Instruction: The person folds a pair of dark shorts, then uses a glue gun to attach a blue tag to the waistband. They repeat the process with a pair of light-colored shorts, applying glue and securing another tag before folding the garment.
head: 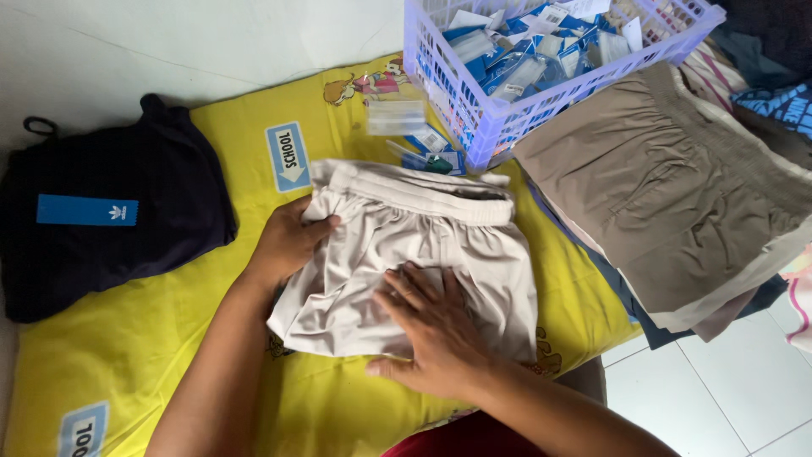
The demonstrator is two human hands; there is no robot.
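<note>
We have the bright yellow cartoon-printed mat [211, 338] under everything, and on it, beneath both palms, the pair of pale beige elastic-waisted fabric shorts [423, 245], waistband turned away from our fingertips. To fold well here, we judge it best to keep the cloth taut and flat, so no crease gets trapped inside. Our left hand [286, 241] pinches the side edge of the shorts, thumb over the cloth and fingers curled beneath it. Our right hand [431, 330] lies flat with fingers spread wide, pressing the lower half down and gripping nothing. Beyond the right fingertips sits the stack of taupe and brown folded garments [668, 195], and past the waistband the lilac plastic lattice basket [474, 110] full of blue and white tags. Out past the left knuckles rests the folded black garment with a blue label [110, 211]. Just beyond the waistband lie small clear plastic sleeves [396, 117].
</note>
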